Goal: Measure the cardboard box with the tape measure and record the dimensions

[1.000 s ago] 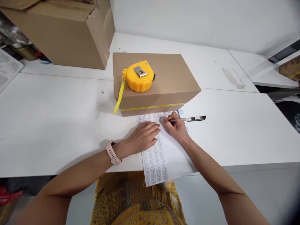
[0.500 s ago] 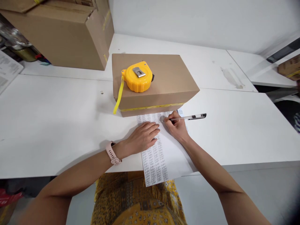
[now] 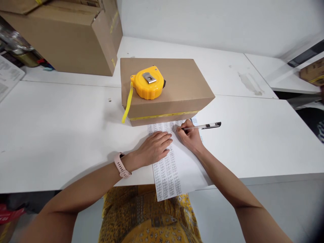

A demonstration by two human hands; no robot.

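A sheet of paper (image 3: pixel 174 168) filled with columns of small writing lies on the white table (image 3: pixel 63 135), hanging a little over the near edge. My left hand (image 3: pixel 154 148) rests flat on it, fingers stretched out, a pink watch on the wrist. My right hand (image 3: pixel 191 136) grips a pen (image 3: pixel 205 126) with its tip on the paper's upper part. Just behind stands a closed brown cardboard box (image 3: pixel 182 84) over the paper's far end. A yellow tape measure (image 3: pixel 148 86) lies on the box, its strap hanging down the left side.
A big cardboard box (image 3: pixel 68 37) stands at the back left, with cans and clutter (image 3: pixel 20 50) beside it and a printed sheet (image 3: pixel 6 76) at the left edge. A second white table (image 3: pixel 283 72) adjoins at the right. A white wall runs behind.
Hardly anything has moved. The pen has shifted slightly in my right hand as it marks the paper; my left hand stays flat on the sheet.
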